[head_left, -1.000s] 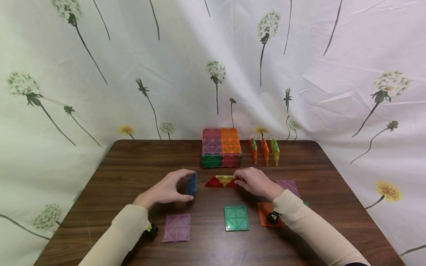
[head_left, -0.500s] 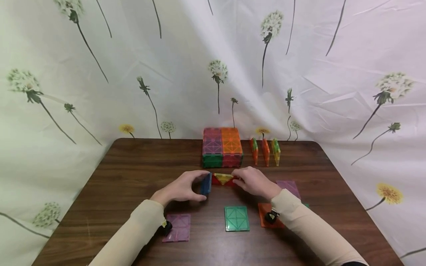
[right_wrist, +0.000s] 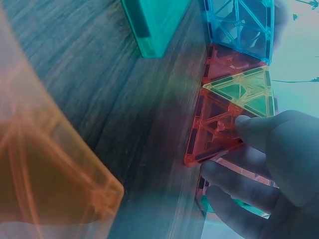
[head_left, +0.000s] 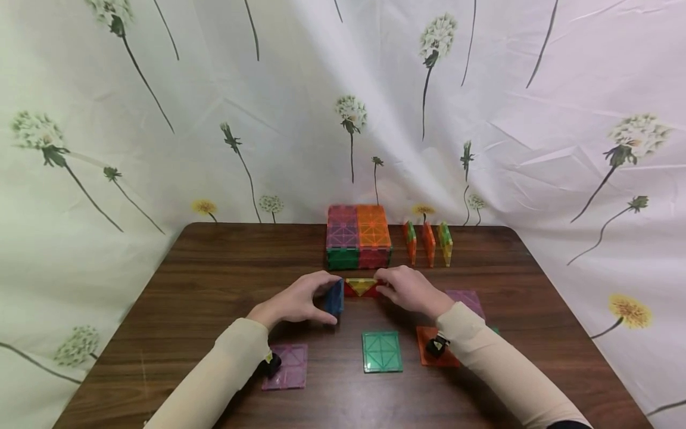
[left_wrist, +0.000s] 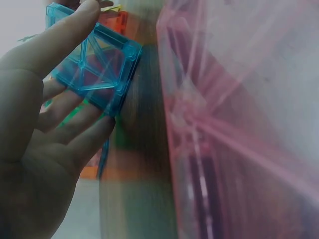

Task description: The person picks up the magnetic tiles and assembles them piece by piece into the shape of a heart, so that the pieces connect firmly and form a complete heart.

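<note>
My left hand [head_left: 298,299] grips a blue square magnetic tile [head_left: 334,298] by its edges, thumb on one side and fingers on the other. The tile stands upright at the left end of a short row of triangle tiles. In that row, a yellow triangle tile [right_wrist: 246,89] points down between two red triangle tiles. The near red triangle tile [right_wrist: 217,127] is pinched by my right hand [head_left: 411,290], thumb against its face. Beyond the yellow one, the far red triangle tile [right_wrist: 227,62] meets the blue tile in the right wrist view.
Behind the row sits a box of tiles [head_left: 358,229], purple and orange on top. Several tiles stand on edge to its right, among them an orange tile [head_left: 429,244]. Lying flat nearer me are a purple tile [head_left: 292,372], a green tile [head_left: 382,351] and an orange tile [head_left: 423,351].
My left hand has carried the blue tile rightward up to the left end of the triangle row. The right hand has stayed at the row's right end.
</note>
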`<state>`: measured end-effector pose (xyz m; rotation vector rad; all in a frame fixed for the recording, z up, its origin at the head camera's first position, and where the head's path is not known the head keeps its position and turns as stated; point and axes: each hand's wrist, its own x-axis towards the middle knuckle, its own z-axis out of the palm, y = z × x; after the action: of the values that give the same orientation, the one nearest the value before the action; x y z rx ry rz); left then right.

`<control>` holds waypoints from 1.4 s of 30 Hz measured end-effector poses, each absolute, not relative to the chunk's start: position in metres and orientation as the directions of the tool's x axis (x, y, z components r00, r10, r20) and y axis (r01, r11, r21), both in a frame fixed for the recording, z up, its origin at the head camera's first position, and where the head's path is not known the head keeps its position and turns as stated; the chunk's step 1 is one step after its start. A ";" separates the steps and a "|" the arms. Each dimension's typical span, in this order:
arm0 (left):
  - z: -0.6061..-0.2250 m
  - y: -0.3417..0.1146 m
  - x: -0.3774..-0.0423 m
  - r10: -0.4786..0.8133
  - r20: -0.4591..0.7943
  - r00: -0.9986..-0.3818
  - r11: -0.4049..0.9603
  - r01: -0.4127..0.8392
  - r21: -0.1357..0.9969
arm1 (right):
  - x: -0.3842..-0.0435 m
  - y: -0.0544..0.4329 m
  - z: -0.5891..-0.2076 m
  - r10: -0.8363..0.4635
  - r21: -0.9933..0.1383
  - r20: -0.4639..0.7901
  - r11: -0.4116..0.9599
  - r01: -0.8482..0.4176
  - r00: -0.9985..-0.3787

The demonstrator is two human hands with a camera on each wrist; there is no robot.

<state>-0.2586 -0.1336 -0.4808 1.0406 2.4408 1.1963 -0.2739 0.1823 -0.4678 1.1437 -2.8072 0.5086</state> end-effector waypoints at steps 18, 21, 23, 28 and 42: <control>-0.484 -0.133 -0.262 0.677 0.024 -0.736 0.389 0.385 0.837 | -0.286 0.209 -0.450 -0.440 -0.361 0.359 0.748 -0.557 -0.823; -0.485 -0.133 -0.264 0.682 0.016 -0.731 0.384 0.377 0.843 | -0.299 0.219 -0.442 -0.319 -0.364 0.346 0.821 -0.440 -0.882; -0.485 -0.133 -0.264 0.683 0.012 -0.730 0.382 0.372 0.846 | -0.308 0.223 -0.437 -0.251 -0.355 0.311 0.864 -0.357 -0.917; -0.485 -0.134 -0.264 0.685 0.007 -0.729 0.371 0.357 0.857 | -0.326 0.225 -0.431 -0.165 -0.300 0.263 0.923 -0.243 -0.951; -0.489 -0.136 -0.265 0.683 0.011 -0.730 0.344 0.335 0.877 | -0.352 0.217 -0.434 -0.070 -0.248 0.209 0.961 -0.122 -0.975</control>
<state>-0.2649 -0.1359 -0.4888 0.8988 2.2548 1.3427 -0.3520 0.2166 -0.4336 0.1436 -2.9125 0.3866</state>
